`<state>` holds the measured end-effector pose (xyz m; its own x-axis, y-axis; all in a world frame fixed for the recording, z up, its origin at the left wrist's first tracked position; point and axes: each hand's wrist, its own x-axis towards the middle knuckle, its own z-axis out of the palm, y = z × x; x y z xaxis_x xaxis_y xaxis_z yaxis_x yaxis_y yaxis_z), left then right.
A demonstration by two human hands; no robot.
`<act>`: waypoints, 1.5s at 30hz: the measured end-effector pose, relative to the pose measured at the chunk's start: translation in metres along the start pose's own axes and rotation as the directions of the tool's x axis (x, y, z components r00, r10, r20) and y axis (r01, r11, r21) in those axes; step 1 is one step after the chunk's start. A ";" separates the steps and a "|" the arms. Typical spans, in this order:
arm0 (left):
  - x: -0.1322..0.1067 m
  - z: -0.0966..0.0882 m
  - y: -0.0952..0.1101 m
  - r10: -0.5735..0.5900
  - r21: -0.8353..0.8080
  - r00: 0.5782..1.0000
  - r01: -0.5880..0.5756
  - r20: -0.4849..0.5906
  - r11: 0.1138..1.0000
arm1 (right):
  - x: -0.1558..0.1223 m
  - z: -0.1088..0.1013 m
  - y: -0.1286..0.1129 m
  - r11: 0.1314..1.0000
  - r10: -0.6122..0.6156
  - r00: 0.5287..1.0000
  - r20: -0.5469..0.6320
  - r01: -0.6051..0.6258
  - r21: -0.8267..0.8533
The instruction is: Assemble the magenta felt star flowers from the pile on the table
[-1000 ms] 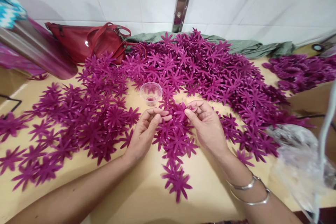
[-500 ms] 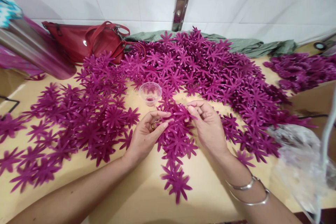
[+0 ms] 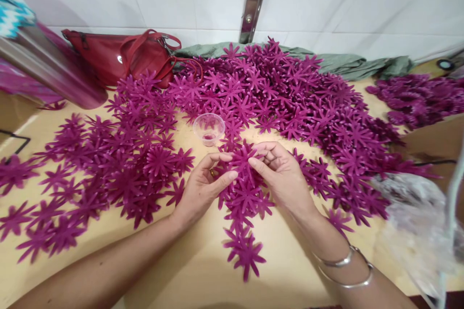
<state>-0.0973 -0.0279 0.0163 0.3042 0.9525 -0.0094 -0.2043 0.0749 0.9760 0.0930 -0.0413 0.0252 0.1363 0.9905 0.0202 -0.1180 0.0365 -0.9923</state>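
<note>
Just in front of me, both my hands are at a purple, star-shaped artificial flower piece (image 3: 245, 158) with narrow petals. My right hand (image 3: 284, 174) pinches its right edge between thumb and fingers. On the other side, my left hand (image 3: 207, 181) has thumb and forefinger apart, their tips at the left petals. Beneath lies a cluster of similar flower pieces (image 3: 246, 195), trailing toward me to a piece (image 3: 248, 253) at the near end. A small clear plastic cup (image 3: 209, 128) stands beyond my left hand, with a little reddish stuff at its bottom.
Large heaps of purple flower pieces lie at the back (image 3: 290, 91) and at the left (image 3: 123, 174). A red handbag (image 3: 108, 58) and a metallic tumbler (image 3: 68, 67) stand at the back left. A crumpled clear plastic bag (image 3: 413, 212) lies at the right.
My right hand has shifted slightly left, and the flower piece now faces up more between my hands. My left thumb and forefinger are farther apart.
</note>
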 end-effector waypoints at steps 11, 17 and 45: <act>-0.001 -0.001 -0.004 -0.062 -0.045 0.997 0.060 -0.047 0.997 | -0.008 0.007 -0.008 0.924 -0.261 0.965 0.007 0.252 -0.288; -0.001 0.000 0.002 -0.040 -0.004 0.999 0.040 -0.001 0.999 | -0.011 0.009 -0.012 0.535 -0.551 0.803 0.228 0.550 -0.641; 0.001 -0.005 -0.011 -0.123 -0.126 0.988 0.111 -0.094 0.986 | 0.011 -0.017 -0.010 0.971 -0.237 0.916 -0.325 0.238 -0.038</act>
<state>-0.0995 -0.0266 0.0046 0.2387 0.9594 -0.1501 -0.2850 0.2170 0.9336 0.1128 -0.0334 0.0332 0.4722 0.8551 0.2141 -0.0444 0.2656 -0.9630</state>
